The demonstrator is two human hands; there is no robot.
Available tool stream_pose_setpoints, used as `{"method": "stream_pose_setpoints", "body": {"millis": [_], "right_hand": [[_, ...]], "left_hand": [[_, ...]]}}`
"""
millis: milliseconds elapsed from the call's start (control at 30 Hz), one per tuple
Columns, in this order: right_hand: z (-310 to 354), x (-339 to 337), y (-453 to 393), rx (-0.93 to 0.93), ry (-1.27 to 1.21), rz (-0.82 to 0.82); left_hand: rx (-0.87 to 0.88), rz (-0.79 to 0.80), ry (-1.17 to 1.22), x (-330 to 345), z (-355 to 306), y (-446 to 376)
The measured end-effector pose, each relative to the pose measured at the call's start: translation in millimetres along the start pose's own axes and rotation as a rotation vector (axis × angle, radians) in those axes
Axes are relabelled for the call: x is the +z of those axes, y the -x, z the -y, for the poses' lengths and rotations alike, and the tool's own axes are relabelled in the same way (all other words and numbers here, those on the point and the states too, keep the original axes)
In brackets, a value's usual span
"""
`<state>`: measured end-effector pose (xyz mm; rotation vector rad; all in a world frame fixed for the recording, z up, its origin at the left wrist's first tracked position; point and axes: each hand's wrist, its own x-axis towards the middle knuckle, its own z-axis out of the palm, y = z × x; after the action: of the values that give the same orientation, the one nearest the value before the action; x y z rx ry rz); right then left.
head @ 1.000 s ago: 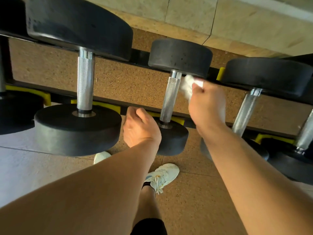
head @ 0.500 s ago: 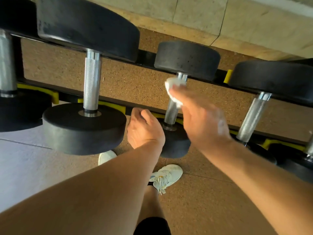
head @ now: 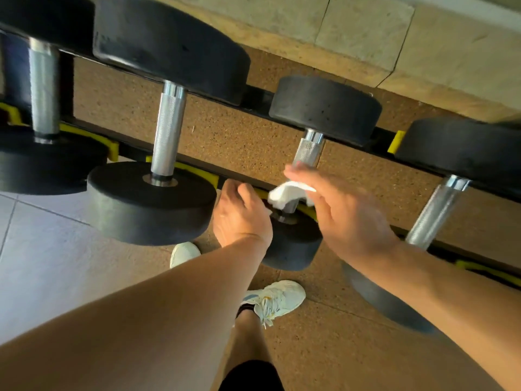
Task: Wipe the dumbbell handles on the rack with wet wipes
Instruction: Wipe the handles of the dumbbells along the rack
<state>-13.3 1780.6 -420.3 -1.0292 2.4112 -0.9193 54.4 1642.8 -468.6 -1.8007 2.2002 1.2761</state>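
A dumbbell with a smooth steel handle (head: 43, 88) is cut off at the far left edge, well to the left of both hands. Next to it, still left of the left hand, a larger dumbbell (head: 152, 198) is seen resting on the black rack (head: 253, 101), its knurled handle (head: 168, 128) bare and untouched.

The left hand (head: 239, 214) is placed just beside that dumbbell's near head, its fingers curled inward into a loose fist against the near rail; whether anything is gripped inside cannot be told. Directly to its right, the small dumbbell (head: 293, 246) is found, touching the hand's knuckles at the near head.

A white wet wipe (head: 287, 193) is wrapped around the lower part of the small dumbbell's handle (head: 308, 150), just above the near head. It is pressed there by the right hand (head: 341, 210), whose fingers are extended and slightly blurred, closed loosely over the wipe rather than clenched. The upper part of that handle is left exposed beyond the fingertips.

To the right of the right hand, another dumbbell's handle (head: 437, 210) is seen slanting, partly hidden behind the right forearm. Below the hands, white sneakers (head: 275, 299) are visible on the cork floor (head: 324, 356).
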Motion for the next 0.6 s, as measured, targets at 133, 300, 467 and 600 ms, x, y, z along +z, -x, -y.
{"method": "stream_pose_setpoints", "body": {"millis": [133, 300, 467, 600], "right_hand": [[-19.9, -0.5, -49.6, -0.409, 0.474, 0.105], [-45.1, 9.5, -42.0, -0.233, 0.566, 0.280], [-7.8, 20.8, 10.9, 0.131, 0.100, 0.364], [32.5, 36.4, 24.8, 0.464, 0.008, 0.214]], "left_hand": [[-0.013, -0.009, 0.002, 0.0, -1.6, 1.1], [-0.008, 0.001, 0.011, 0.3, 0.2, -1.6], [-0.002, 0.022, -0.024, -1.7, -0.5, -2.7], [-0.051, 0.078, 0.026, -2.6, 0.5, -1.8]]}}
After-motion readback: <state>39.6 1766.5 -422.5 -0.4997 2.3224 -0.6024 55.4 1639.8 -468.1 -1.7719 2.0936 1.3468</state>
